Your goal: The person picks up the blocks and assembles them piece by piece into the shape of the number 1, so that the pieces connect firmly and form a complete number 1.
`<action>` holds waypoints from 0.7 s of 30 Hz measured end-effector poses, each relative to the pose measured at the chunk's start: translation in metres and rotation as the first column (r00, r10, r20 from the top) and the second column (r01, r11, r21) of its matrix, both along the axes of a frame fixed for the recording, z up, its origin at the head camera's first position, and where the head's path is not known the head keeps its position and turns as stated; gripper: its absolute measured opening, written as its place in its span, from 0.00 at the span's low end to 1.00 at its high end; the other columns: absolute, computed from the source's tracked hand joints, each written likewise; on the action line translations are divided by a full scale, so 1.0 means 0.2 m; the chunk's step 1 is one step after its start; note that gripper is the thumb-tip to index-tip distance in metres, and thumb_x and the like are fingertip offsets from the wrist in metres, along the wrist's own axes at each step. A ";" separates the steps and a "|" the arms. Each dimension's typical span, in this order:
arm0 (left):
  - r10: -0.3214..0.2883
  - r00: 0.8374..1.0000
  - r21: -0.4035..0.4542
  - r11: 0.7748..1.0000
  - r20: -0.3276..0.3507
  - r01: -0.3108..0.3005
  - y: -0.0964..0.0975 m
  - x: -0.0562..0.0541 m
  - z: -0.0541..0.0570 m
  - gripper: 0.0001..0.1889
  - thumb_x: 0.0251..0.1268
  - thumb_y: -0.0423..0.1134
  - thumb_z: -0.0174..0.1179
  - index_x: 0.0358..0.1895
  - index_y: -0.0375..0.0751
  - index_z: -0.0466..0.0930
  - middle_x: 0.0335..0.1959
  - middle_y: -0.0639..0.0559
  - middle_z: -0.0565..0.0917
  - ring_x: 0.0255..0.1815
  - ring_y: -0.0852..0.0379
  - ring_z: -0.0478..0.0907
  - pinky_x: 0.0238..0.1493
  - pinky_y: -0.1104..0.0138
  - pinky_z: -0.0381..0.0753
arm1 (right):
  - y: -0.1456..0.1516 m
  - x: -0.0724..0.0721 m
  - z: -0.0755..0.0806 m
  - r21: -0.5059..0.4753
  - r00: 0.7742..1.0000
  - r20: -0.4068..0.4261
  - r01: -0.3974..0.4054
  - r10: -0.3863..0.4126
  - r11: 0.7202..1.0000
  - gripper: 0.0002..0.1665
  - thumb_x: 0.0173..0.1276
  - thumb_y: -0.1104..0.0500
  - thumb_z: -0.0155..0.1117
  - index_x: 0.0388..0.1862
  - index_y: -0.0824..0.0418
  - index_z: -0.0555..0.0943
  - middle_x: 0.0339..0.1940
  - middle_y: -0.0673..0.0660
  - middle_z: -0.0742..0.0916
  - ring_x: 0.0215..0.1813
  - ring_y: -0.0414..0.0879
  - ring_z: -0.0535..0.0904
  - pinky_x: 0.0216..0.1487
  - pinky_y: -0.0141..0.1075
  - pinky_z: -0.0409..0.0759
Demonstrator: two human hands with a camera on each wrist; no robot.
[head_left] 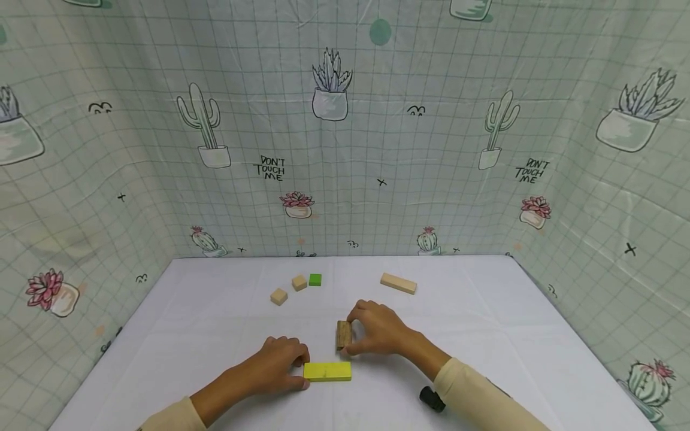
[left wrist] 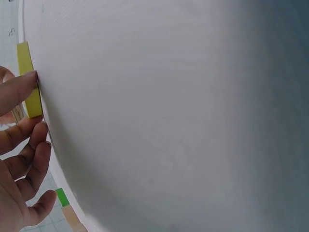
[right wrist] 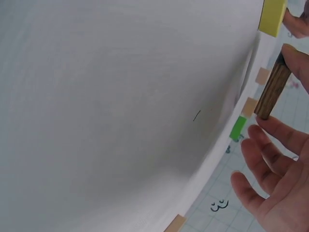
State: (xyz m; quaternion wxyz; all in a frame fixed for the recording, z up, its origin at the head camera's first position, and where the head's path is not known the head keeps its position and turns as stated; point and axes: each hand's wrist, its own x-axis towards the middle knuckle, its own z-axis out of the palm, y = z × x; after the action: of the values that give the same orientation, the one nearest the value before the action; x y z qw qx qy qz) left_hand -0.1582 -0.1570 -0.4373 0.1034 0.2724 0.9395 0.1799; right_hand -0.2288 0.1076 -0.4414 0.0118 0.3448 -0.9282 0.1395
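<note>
Near the front of the white table [head_left: 215, 311], a yellow rectangular block [head_left: 327, 372] lies lengthwise from left to right. My left hand [head_left: 277, 365] pinches its left end, thumb on the near side and index finger at the far corner. Just beyond it is a brown, wood-grained block [head_left: 344, 335]. My right hand [head_left: 380, 328] grips that one by its two ends between thumb and index finger. In the right wrist view the brown block [right wrist: 273, 89] appears raised and tilted, the other fingers [right wrist: 263, 159] spread loosely below it.
Farther back lie two small pale wooden cubes [head_left: 278, 296] and a green cube [head_left: 315, 279]. A long pale wooden block [head_left: 398, 283] sits at the back right. Beside the right sleeve [head_left: 474, 389] is a small black cylindrical object [head_left: 432, 398]. Cactus-patterned cloth [head_left: 345, 149] encloses the table.
</note>
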 end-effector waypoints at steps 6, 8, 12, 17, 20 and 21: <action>0.002 1.000 -0.004 1.000 0.000 -0.002 0.00 0.00 0.00 0.16 0.56 0.53 0.73 0.42 0.50 0.83 0.32 0.65 0.75 0.36 0.65 0.68 0.44 0.61 0.64 | -0.02 0.01 0.01 0.011 1.000 0.014 0.004 -0.004 1.000 0.33 0.51 0.34 0.77 0.49 0.54 0.86 0.49 0.49 0.85 0.51 0.45 0.81 0.51 0.42 0.81; 0.005 1.000 -0.007 1.000 -0.001 -0.005 0.00 0.00 0.00 0.17 0.56 0.53 0.73 0.42 0.49 0.83 0.32 0.65 0.75 0.36 0.64 0.68 0.44 0.61 0.65 | -0.03 0.01 0.01 0.012 1.000 0.017 0.003 -0.003 1.000 0.33 0.51 0.33 0.77 0.48 0.54 0.86 0.49 0.49 0.85 0.51 0.44 0.81 0.50 0.42 0.81; 0.007 1.000 -0.011 1.000 0.000 -0.007 0.00 0.00 0.00 0.17 0.56 0.53 0.73 0.42 0.49 0.83 0.32 0.65 0.75 0.36 0.64 0.68 0.44 0.61 0.64 | -0.05 0.02 0.01 0.006 1.000 0.023 -0.001 0.001 1.000 0.34 0.51 0.33 0.76 0.49 0.54 0.86 0.49 0.49 0.85 0.51 0.44 0.81 0.50 0.41 0.81; 0.010 1.000 -0.015 1.000 0.012 -0.010 0.00 0.00 0.01 0.16 0.57 0.53 0.72 0.42 0.49 0.83 0.32 0.65 0.75 0.36 0.64 0.68 0.44 0.61 0.64 | -0.07 0.02 0.00 0.003 0.999 0.040 -0.006 0.005 1.000 0.34 0.51 0.32 0.76 0.49 0.53 0.86 0.50 0.48 0.85 0.51 0.44 0.81 0.50 0.40 0.80; 0.014 1.000 -0.013 1.000 0.021 -0.014 0.00 0.00 0.01 0.16 0.56 0.52 0.73 0.42 0.49 0.83 0.32 0.64 0.75 0.36 0.64 0.68 0.45 0.60 0.65 | -0.08 0.03 0.00 0.013 0.999 0.047 -0.007 0.006 1.000 0.34 0.52 0.31 0.75 0.50 0.53 0.86 0.51 0.48 0.85 0.51 0.43 0.80 0.51 0.40 0.80; 0.014 1.000 -0.013 1.000 0.022 -0.014 0.00 0.00 0.01 0.16 0.56 0.52 0.73 0.42 0.49 0.83 0.32 0.64 0.75 0.36 0.64 0.68 0.45 0.60 0.65 | -0.09 0.03 0.00 0.017 0.999 0.048 -0.006 0.005 1.000 0.34 0.52 0.31 0.74 0.50 0.53 0.86 0.51 0.48 0.85 0.51 0.43 0.80 0.51 0.40 0.80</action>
State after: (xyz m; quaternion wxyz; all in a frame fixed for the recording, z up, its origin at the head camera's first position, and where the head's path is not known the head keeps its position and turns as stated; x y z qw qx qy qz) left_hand -0.1579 -0.1564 -0.4344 0.1143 0.2630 0.9414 0.1778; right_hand -0.2231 0.0900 -0.4409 -0.0140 0.3441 -0.9284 0.1396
